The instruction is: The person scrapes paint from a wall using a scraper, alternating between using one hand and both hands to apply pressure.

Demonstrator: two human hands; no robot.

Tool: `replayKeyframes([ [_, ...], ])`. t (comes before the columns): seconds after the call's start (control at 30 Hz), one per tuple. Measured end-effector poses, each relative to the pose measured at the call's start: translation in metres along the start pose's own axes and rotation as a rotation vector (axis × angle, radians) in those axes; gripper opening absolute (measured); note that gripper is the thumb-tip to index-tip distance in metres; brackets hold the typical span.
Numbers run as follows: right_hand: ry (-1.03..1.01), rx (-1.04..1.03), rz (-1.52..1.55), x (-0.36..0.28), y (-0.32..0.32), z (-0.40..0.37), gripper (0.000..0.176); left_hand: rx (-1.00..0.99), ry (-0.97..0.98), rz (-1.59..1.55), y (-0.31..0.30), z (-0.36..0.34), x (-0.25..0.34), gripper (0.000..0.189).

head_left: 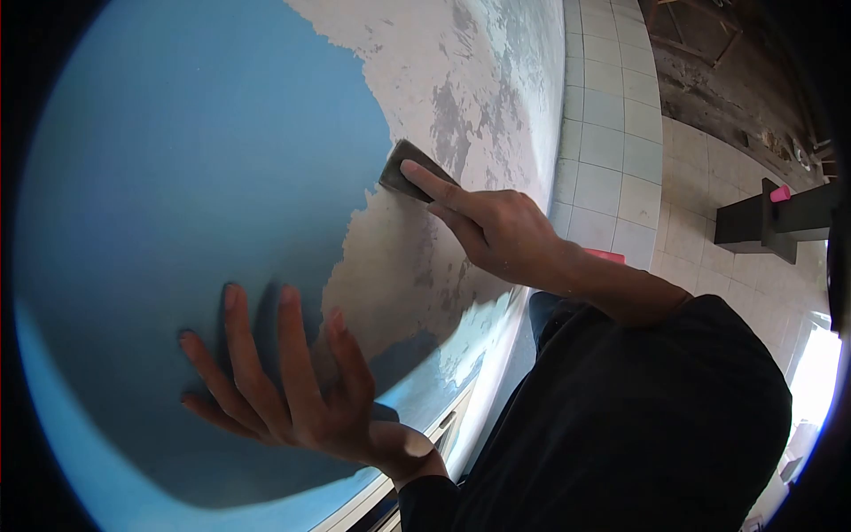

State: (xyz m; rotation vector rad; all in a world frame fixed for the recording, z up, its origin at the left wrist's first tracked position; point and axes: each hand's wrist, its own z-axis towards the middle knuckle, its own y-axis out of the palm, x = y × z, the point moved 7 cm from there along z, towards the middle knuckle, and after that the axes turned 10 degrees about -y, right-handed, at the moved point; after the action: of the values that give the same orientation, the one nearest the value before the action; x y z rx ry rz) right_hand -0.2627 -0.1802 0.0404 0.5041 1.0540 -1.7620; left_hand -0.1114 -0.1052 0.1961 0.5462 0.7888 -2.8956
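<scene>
A dark, flat rectangular scraper (409, 177) lies against the wall at the ragged edge of the blue paint (213, 151). My right hand (510, 226) is closed around its lower end, with the index finger stretched along its face. To the right of that edge, pale patchy plaster (386, 275) shows where there is no blue coat. Lower in the view, my left hand (292, 390) rests on the blue surface with spread fingers and nothing in it. Its thumb is near the plaster's border.
Pale floor tiles (612, 133) run along the wall's base. A dark stand (745, 222) with a pink cup (780, 193) is at the far right. A red object (605, 255) is partly hidden behind my right forearm. A light frame (443, 426) borders the wall below.
</scene>
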Motion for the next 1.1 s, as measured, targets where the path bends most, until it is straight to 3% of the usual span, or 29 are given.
replayKeyframes([
  [0.13,-0.060,0.007,-0.006,-0.002,0.006,-0.002,0.054,0.006,0.009,-0.027,0.000,0.000,-0.002,0.025],
  [0.23,0.006,-0.052,0.009,-0.001,0.002,0.004,0.054,0.035,0.021,-0.013,-0.004,0.002,0.003,0.023],
  [0.33,-0.078,0.035,0.012,-0.001,0.008,-0.004,0.055,0.023,0.027,-0.015,-0.004,0.002,0.003,0.022],
  [0.53,0.055,-0.065,-0.009,-0.003,-0.001,0.008,0.053,-0.008,-0.006,-0.005,-0.001,0.000,0.001,0.023],
  [0.63,-0.081,0.012,-0.005,-0.007,0.008,-0.004,0.053,0.032,0.056,-0.022,-0.003,0.000,0.001,0.022],
  [0.73,0.008,-0.017,-0.031,0.002,0.000,0.009,0.054,0.035,0.033,-0.028,-0.004,0.000,0.002,0.022],
  [0.83,-0.063,0.109,0.017,-0.001,-0.007,0.018,0.053,0.014,0.019,-0.022,-0.005,0.001,0.004,0.022],
  [0.93,-0.098,0.058,0.024,0.002,0.009,-0.006,0.052,0.017,0.032,-0.029,-0.003,0.000,0.000,0.022],
  [1.1,-0.004,0.038,-0.011,0.001,-0.007,0.009,0.051,-0.001,0.005,-0.021,-0.004,0.001,0.002,0.023],
])
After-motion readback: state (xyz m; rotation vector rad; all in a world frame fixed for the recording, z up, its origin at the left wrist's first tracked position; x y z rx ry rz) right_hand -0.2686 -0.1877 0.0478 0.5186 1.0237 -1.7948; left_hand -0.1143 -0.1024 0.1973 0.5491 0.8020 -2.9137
